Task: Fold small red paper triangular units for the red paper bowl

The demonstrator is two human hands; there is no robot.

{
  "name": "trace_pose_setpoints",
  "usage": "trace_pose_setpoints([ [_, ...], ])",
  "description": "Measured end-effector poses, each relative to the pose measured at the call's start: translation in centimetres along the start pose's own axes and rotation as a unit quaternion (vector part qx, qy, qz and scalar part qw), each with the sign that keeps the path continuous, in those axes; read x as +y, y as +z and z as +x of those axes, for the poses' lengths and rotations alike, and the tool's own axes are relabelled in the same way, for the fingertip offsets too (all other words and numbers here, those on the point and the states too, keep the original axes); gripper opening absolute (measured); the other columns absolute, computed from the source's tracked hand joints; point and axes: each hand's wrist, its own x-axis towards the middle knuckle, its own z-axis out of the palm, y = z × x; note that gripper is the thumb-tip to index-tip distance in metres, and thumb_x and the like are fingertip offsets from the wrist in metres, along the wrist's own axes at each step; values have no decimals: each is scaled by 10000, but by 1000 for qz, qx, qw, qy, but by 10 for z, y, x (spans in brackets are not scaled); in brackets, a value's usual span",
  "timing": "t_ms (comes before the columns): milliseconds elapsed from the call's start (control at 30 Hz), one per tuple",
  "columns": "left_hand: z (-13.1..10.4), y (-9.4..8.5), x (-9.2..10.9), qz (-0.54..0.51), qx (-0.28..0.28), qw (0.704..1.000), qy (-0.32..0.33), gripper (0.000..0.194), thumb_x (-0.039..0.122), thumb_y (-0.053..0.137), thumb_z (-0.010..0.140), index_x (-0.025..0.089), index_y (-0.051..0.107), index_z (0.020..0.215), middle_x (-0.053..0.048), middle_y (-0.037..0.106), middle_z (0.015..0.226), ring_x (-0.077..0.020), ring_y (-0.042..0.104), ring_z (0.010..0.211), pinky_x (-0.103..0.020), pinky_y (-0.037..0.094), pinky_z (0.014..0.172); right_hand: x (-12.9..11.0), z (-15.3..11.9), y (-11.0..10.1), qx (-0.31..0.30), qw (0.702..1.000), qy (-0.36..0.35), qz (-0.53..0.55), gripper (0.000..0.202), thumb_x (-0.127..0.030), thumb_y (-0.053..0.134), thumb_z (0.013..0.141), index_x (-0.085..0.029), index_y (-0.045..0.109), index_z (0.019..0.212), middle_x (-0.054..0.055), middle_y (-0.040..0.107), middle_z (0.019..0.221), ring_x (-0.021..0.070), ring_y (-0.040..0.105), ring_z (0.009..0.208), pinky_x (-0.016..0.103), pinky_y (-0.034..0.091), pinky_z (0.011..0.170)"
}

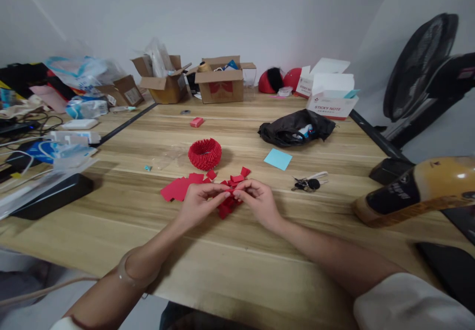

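Note:
Between my fingertips is a small piece of red paper (230,191), pinched from both sides and mostly hidden by the fingers. My left hand (202,201) grips its left end with thumb and forefinger. On the other side my right hand (259,201) holds it the same way. Under and around both hands lie loose red paper pieces (224,212), and flat red sheets (176,189) spread to the left. Just beyond stands a round red bowl (205,155) built of many folded paper units, its top open.
A blue sticky note (278,159), keys (310,183) and a black bag (297,128) lie to the right. A bottle (415,191) stands at the right edge, near a fan (423,68). Cardboard boxes (219,86) line the back. A black case (55,195) lies left.

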Motion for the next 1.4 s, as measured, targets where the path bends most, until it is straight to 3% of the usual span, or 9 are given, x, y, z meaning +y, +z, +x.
trace_pose_setpoints([
  [667, 0, -1, 0, 3, -16, 1000, 3, 155, 235, 684, 775, 156, 773, 875, -93, 766, 878, -165, 699, 729, -263, 574, 682, 0, 0, 0, 6, 1000, -7, 9, 148, -263, 758, 651, -182, 634, 663, -1, 641, 669, 119, 557, 606, 250, 453, 585],
  [1133, 0, -1, -1, 3, -13, 1000, -1, 201, 312, 686, 781, 142, 762, 857, -104, 759, 849, -165, 681, 695, -278, 581, 652, 1, -1, 1, 7, 1000, 3, 17, 170, -281, 780, 626, -188, 662, 706, 13, 690, 723, 134, 611, 644, 264, 505, 614],
  [1400, 0, -1, 2, 19, -6, 1000, 2, 180, 304, 676, 786, 143, 749, 825, -112, 756, 845, -175, 691, 712, -294, 594, 664, -3, 0, 0, -7, 1000, -19, 10, 151, -322, 750, 679, -194, 672, 657, 17, 682, 659, 143, 615, 611, 280, 520, 602],
])
